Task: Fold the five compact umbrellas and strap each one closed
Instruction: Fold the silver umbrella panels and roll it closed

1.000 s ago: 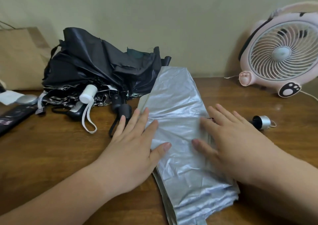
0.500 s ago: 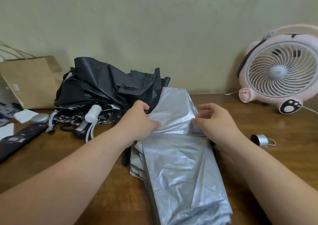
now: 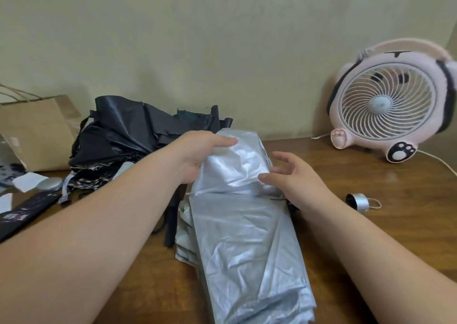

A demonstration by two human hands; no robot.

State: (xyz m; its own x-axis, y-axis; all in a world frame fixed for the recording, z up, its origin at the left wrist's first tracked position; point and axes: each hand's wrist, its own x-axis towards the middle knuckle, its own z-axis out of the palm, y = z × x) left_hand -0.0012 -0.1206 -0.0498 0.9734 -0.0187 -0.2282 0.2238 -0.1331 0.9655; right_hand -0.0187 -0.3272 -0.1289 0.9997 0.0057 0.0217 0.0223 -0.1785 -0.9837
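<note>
Our silver umbrella (image 3: 242, 244) lies flattened on the wooden table (image 3: 408, 190). Our right hand (image 3: 294, 177) has just let go, fingers spread loose beside its far flap. Our left hand (image 3: 200, 150) still grips that flap, so the fold looks unfinished, with strapping ahead. Beyond it left, black umbrellas (image 3: 133, 130); beyond right, a pink fan (image 3: 390, 105).

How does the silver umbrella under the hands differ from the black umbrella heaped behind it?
The silver umbrella is pale; the black umbrella is dark. The silver umbrella lies flattened lengthwise, far end lifted; the black umbrella sits bunched in a heap. The left hand grips the silver umbrella, the right hand open beside it; no hand holds the black umbrella. Both rest on the wooden table.
</note>
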